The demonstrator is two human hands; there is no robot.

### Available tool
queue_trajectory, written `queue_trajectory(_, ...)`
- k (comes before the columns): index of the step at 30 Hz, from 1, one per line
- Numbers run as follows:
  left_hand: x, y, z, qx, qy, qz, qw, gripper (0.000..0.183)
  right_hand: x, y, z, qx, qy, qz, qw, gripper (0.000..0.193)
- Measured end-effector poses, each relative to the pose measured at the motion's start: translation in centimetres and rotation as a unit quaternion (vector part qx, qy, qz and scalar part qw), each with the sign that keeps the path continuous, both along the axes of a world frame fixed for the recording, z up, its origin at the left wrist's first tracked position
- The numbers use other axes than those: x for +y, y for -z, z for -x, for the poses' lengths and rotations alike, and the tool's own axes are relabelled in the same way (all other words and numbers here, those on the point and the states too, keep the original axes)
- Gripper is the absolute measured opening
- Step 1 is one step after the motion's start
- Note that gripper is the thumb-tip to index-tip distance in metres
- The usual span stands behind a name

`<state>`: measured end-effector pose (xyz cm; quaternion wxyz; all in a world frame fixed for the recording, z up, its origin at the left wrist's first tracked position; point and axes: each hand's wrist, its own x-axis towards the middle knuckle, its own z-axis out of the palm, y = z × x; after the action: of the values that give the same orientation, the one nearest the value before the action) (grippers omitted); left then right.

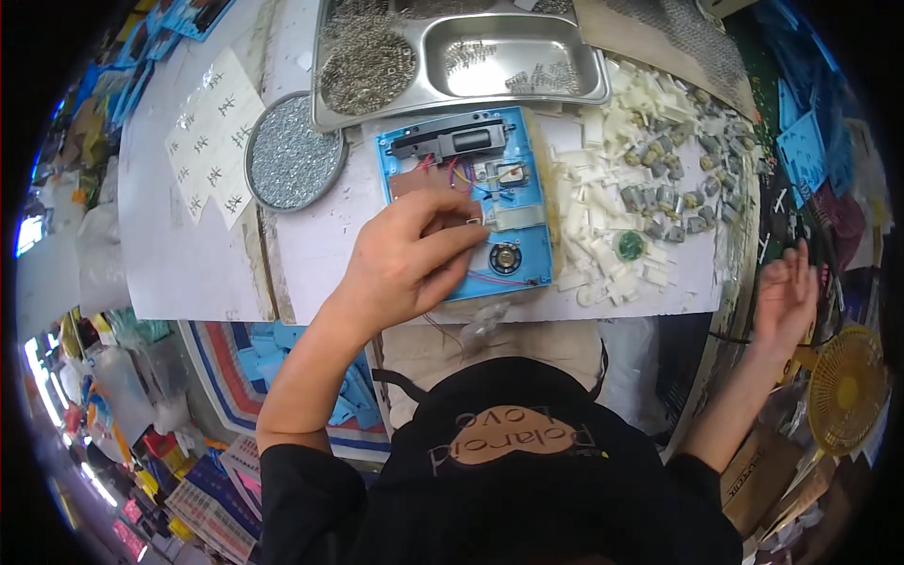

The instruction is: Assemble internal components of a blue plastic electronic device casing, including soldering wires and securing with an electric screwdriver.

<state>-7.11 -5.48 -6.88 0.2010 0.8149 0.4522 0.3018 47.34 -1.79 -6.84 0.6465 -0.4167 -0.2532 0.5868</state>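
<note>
My left hand (pixel 407 252) rests over an open blue plastic housing (pixel 539 247), its thumb and forefinger pinched together near the middle. What sits between those fingertips is too small to make out. Inside the housing are a black mechanism (pixel 461 141) along the far edge, a round speaker (pixel 505 258), a brown board (pixel 414 182), a small motor-like part (pixel 508 173) and thin coloured wires. My right hand (pixel 789 299) is far out to the right, beyond the table's edge, with fingers stretched out beside dark cables; I see nothing in it.
A steel compartment tray (pixel 603 87) of small metal parts stands behind the housing. Left of it are a round dish (pixel 298 153) of tiny screws and a marked paper sheet (pixel 215 132). White plastic parts (pixel 603 160) and small motors (pixel 659 202) lie heaped right. A yellow fan (pixel 847 391) stands lower right.
</note>
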Motion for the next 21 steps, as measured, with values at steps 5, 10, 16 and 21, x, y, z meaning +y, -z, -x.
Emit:
queue_trajectory(5, 0.4, 0.2, -0.5, 0.001, 0.003, -0.017, 1.000, 0.032, 0.0, -1.5, 21.9, -0.486, -0.125, -0.113, 0.857, 0.014)
queue_trajectory(10, -0.1, 0.4, -0.5, -0.009, -0.009, -0.013, 1.000, 0.032, 4.4, -1.8, 30.4, -0.616, -0.231, -0.230, 0.717, 0.016)
queue_trajectory(16, -0.3, 0.9, -0.9, -0.085, -0.033, -0.013, 0.996, 0.033, 6.0, -3.1, 32.4, -0.726, -0.288, -0.211, 0.588, 0.025)
queue_trajectory(21, 2.2, -0.2, -1.4, 0.010, -0.054, -0.108, 0.993, 0.031, 5.7, -3.2, 33.0, -0.760, -0.269, -0.245, 0.539, 0.026)
